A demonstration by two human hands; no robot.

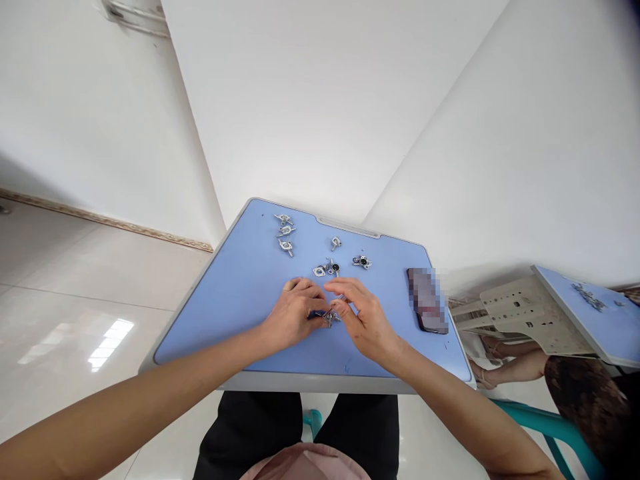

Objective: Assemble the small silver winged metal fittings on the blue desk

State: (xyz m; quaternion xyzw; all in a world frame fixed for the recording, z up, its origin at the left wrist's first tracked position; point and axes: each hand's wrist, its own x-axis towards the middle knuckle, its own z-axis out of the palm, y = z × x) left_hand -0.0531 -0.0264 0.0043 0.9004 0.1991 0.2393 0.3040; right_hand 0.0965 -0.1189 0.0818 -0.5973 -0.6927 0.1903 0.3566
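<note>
Pinching a small silvery metal fitting [329,321] between the thumb and fingers of the left hand [295,315], just above or on the blue table [220,303], towards the near edge and around the middle of its width, in the head view. Holding the right hand [367,323] close on the other side of the same fitting, with thumb and bent forefinger nearly meeting; cannot tell whether gripping or only touching. Cannot make out the dark blue bit [316,313] under the left fingers. Seeing, just beyond the fingertips, a flat plate with a round hole [319,271] beside a fitting with a black disc [335,268]. Finding another black-centred fitting [362,262] farther right, a lone winged fitting [336,243] behind, and three winged fittings [286,231] lined up at the far left. Noting a phone [430,303] with a pixelated screen near the right edge, well apart from the hands.
</note>
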